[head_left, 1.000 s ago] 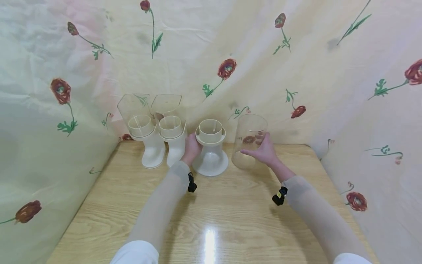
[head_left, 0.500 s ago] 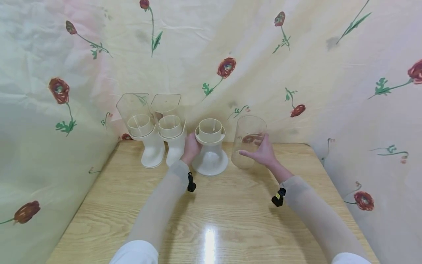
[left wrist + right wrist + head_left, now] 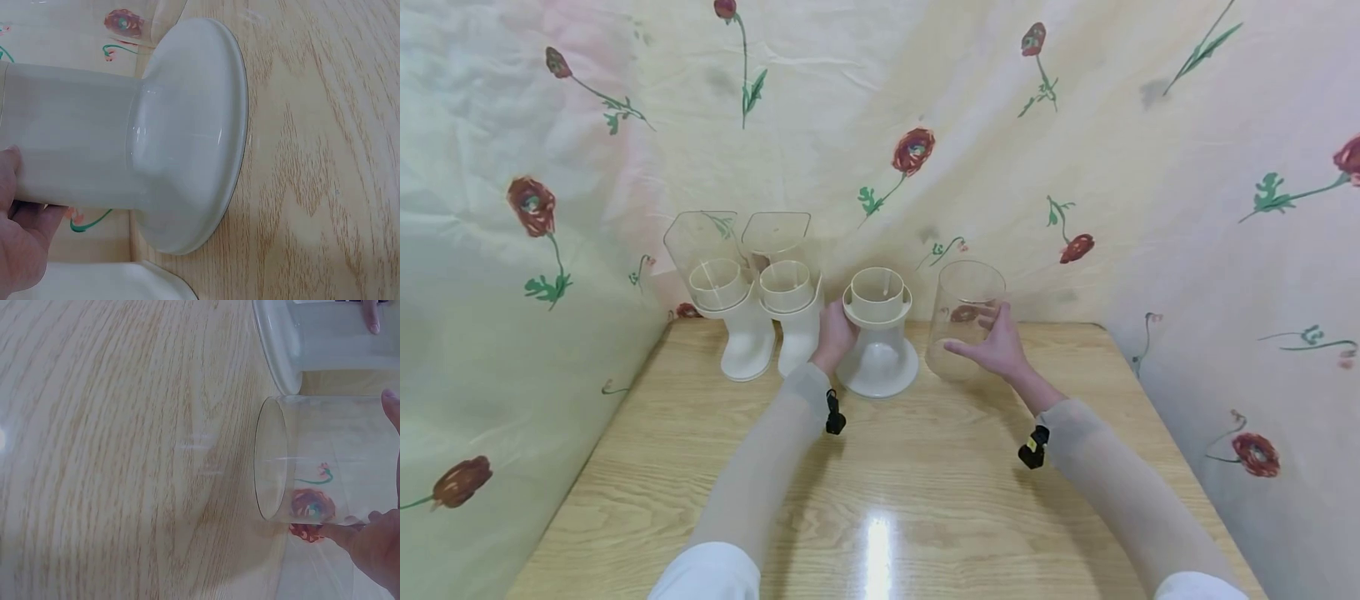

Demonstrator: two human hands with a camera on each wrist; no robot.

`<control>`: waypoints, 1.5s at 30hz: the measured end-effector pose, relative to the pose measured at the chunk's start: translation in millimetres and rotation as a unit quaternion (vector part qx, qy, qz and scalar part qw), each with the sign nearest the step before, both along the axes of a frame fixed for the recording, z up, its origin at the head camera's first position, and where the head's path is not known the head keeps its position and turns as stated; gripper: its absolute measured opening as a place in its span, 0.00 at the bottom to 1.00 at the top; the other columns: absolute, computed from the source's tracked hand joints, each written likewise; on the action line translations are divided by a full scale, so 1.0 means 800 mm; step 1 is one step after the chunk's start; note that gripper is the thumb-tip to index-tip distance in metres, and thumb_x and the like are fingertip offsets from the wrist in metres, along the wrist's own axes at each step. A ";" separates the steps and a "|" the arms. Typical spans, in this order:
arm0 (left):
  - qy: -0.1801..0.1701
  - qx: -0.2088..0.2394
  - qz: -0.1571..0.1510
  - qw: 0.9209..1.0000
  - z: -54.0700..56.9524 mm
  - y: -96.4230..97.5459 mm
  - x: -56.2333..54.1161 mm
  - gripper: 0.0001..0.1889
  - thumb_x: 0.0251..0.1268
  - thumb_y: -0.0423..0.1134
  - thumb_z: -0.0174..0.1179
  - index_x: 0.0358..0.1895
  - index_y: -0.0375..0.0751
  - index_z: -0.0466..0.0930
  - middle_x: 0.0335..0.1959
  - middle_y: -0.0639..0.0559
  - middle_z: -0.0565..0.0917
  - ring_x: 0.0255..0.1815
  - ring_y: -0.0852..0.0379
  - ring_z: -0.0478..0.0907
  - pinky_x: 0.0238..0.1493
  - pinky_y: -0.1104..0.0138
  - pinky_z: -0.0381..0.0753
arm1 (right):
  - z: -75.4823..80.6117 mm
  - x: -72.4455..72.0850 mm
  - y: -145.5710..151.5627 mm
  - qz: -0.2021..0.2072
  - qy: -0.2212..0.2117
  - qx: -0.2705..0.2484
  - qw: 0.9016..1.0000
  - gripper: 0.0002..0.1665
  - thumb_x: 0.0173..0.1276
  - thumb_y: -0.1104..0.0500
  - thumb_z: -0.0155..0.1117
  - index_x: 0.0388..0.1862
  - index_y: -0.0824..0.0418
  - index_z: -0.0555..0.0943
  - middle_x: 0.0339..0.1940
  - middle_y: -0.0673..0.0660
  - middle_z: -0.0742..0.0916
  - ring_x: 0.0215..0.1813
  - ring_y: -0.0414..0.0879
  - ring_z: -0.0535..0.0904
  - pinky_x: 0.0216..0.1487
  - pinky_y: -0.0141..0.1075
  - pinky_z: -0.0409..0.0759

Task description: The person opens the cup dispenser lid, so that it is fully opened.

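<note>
A white stand with a round flared base, a thick column and a ring-shaped top is upright on the table's far side. My left hand grips its column from the left, thumb in front, as the left wrist view shows on the column. To the right of the stand, my right hand holds a clear, open-ended cylinder. Its thumb lies on the near side and the fingers reach round the right. The right wrist view shows the cylinder's lower rim close at the table; part of this hand is cut off there.
Left of my left hand, two white boot-shaped stands stand side by side, each with a ring top and a clear angular panel behind. A flowered cloth hangs around the wooden table's back and sides.
Both hands keep their hold on the stand and the cylinder and stay in nearly the same place. The head view has shifted slightly.
</note>
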State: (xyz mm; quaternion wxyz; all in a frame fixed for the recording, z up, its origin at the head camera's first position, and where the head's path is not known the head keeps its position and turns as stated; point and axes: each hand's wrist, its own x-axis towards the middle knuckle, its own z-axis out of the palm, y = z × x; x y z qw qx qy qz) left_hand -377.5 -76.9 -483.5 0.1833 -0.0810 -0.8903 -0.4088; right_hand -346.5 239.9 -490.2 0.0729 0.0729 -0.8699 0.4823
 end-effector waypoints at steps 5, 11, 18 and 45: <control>0.002 0.009 0.004 1.000 0.000 -0.002 0.002 0.12 0.66 0.23 0.58 0.50 0.32 0.84 0.42 0.33 0.90 0.46 0.36 0.89 0.55 0.50 0.91 | 0.001 -0.002 -0.002 -0.002 0.001 0.005 1.000 0.67 0.53 0.47 0.89 0.77 0.63 0.53 0.78 0.77 0.71 0.77 0.75 0.70 0.76 0.67 0.74; 0.018 0.012 0.004 1.000 0.000 -0.007 0.001 0.14 0.65 0.23 0.58 0.52 0.30 0.84 0.44 0.32 0.90 0.50 0.34 0.88 0.60 0.47 0.89 | 0.005 -0.005 -0.004 0.010 0.004 0.001 1.000 0.70 0.53 0.48 0.90 0.79 0.63 0.50 0.78 0.76 0.69 0.79 0.75 0.68 0.79 0.66 0.71; -0.042 0.075 -0.020 0.996 -0.009 -0.020 0.010 0.19 0.71 0.32 0.66 0.62 0.33 0.81 0.58 0.32 0.87 0.62 0.36 0.85 0.68 0.50 0.86 | 0.032 -0.002 0.006 0.018 0.023 -0.020 0.999 0.80 0.52 0.52 0.90 0.86 0.54 0.40 0.84 0.72 0.58 0.85 0.72 0.57 0.82 0.71 0.62; -0.078 0.083 0.093 0.989 -0.047 -0.105 0.067 0.32 0.69 0.40 0.72 0.73 0.33 0.75 0.72 0.34 0.79 0.65 0.32 0.83 0.69 0.47 0.84 | 0.203 -0.019 -0.059 0.063 0.139 -0.017 0.988 0.71 0.52 0.53 0.90 0.86 0.55 0.53 0.87 0.57 0.66 0.87 0.50 0.60 0.89 0.54 0.59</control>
